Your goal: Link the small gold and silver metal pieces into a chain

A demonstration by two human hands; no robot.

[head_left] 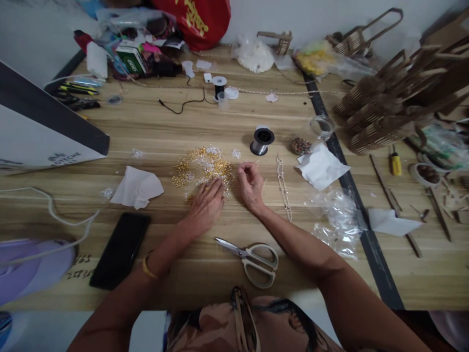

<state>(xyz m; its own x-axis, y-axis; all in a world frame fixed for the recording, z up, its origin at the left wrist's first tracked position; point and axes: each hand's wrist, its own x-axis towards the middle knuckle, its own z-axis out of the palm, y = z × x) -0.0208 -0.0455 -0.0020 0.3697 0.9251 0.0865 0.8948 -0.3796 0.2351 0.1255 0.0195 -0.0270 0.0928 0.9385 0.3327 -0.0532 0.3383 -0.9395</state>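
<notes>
Beads (205, 166) sit heaped within my reach, left hand (205, 205) spread flat pinning them, right hand (251, 186) pinched on something too small to tell.

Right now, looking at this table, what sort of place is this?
Probably a handicraft or jewellery-making workbench: a pile of loose gold beads, a spool, scissors and stacked wooden baskets.

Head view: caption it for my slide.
Left hand rests on a scattered pile of small gold and clear beads, right hand curled beside it, pale-handled scissors nearer on the wooden table.
</notes>
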